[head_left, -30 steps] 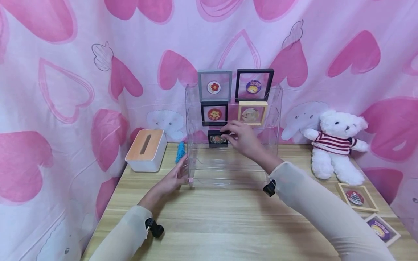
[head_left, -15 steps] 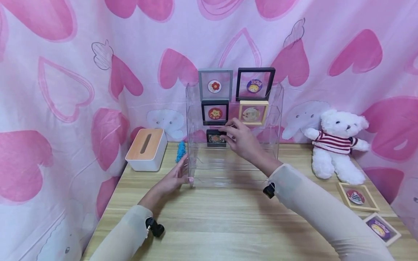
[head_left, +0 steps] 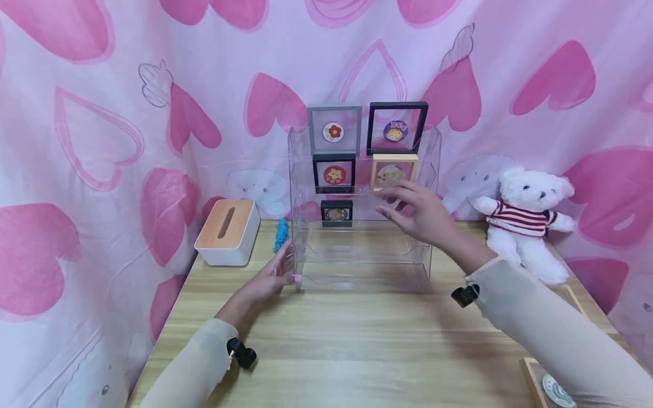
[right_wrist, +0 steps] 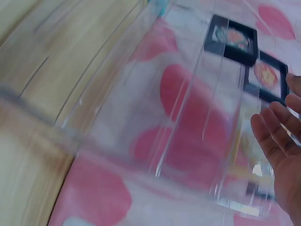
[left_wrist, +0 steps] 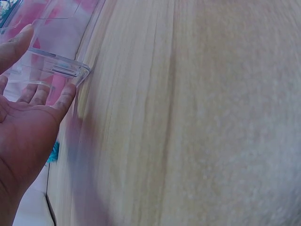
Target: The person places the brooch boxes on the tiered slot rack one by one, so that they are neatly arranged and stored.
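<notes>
In the head view, a clear stepped display stand (head_left: 357, 272) stands upright on the wooden table. My left hand (head_left: 270, 280) rests against its left side. The left wrist view shows the little finger (left_wrist: 67, 99) right at the stand's corner. My right hand (head_left: 420, 212), fingers bent and holding nothing, is in front of the stand's right half. It overlaps the lower edge of a cream frame (head_left: 394, 173). A small black frame (head_left: 336, 213) stands on a lower tier, left of the hand. In the right wrist view the fingers (right_wrist: 269, 134) are spread apart.
Above stand a grey frame (head_left: 334, 148), a larger black frame (head_left: 398, 106) and a black star-badge frame (head_left: 334, 174). A tissue box (head_left: 227, 232) and a blue fuzzy item (head_left: 282, 235) are left. Right are a white teddy bear (head_left: 533, 226) and a wooden frame (head_left: 533, 385).
My right hand has let go of the small black frame and moved right, and that frame now stands by itself on the tier. The left hand stays at the stand's side.
</notes>
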{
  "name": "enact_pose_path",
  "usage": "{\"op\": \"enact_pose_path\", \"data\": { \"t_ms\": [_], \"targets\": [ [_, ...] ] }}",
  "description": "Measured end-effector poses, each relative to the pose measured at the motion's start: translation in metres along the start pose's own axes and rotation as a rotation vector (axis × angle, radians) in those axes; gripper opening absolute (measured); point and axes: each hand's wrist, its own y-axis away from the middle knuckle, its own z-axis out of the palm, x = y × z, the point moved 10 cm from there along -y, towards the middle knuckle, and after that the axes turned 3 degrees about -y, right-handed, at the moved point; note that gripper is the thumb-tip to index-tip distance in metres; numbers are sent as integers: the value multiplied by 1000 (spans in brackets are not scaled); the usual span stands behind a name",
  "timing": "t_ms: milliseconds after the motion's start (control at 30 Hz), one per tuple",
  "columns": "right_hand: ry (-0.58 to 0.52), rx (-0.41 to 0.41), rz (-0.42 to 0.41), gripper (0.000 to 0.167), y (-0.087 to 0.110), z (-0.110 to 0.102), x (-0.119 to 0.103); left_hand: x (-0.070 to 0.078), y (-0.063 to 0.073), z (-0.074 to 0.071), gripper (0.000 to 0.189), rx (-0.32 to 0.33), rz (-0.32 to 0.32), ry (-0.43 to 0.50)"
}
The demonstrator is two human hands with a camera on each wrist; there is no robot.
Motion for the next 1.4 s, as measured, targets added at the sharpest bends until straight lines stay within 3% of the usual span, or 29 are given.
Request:
{"op": "enact_pose_path", "data": {
  "t_ms": [267, 467, 667, 833, 1033, 1200, 1400],
  "targets": [
    [63, 68, -15, 33, 40, -56, 21, 7, -2, -2, 105, 27, -18, -15],
    [117, 58, 41, 38, 84, -84, 49, 7, -2, -2, 105, 31, -24, -24],
    [202, -17, 195, 45, 135, -108, 93, 3, -1, -2, 106, 24, -21, -29],
    [202, -82, 317, 36, 183, -127, 132, 3, 1, 0, 106, 17, -16, -25],
    [285, -179, 480, 33, 238, -150, 177, 5, 2, 0, 107, 15, -5, -21],
    [288, -220, 583, 33, 282, -166, 200, 2, 2, 0, 106, 13, -9, -5],
    [208, -191, 650, 36, 329, -178, 212, 1, 2, 3, 108, 3, 7, -8]
  ]
}}
